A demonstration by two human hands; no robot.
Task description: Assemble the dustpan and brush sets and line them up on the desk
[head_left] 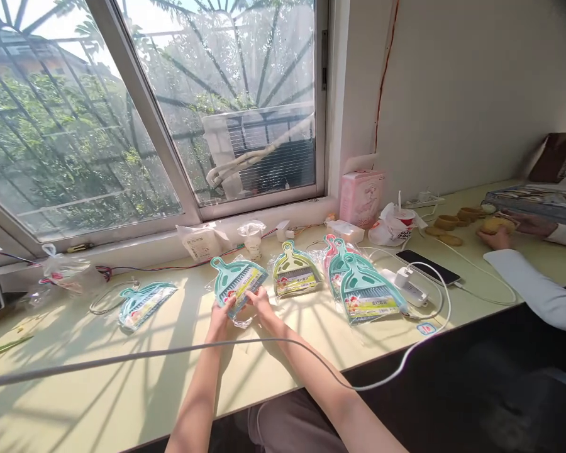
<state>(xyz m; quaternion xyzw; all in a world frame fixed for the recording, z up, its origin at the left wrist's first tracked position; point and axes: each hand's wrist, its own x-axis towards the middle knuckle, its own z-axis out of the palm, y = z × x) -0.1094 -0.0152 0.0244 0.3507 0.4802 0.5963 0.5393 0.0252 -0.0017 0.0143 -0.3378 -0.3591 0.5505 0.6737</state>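
Note:
Between my two hands is a teal mini dustpan and brush set [238,280] in clear plastic wrap, tilted above the table. My left hand [223,309] grips its lower left corner, and my right hand [259,301] pinches the lower right edge. To the left lies another wrapped teal dustpan set [146,302]. Just right of my hands rests a yellow-green dustpan set [295,270]. Farther right is an overlapping pile of wrapped teal dustpan sets [370,289], with a pink one [329,244] partly hidden behind.
A white cable [311,352] crosses in front over my forearms. A power strip [410,286] and a phone [429,267] lie right of the pile. Along the window stand a cup [251,240] and a pink box [362,195]. Another person's hands [497,236] hold a round yellowish object.

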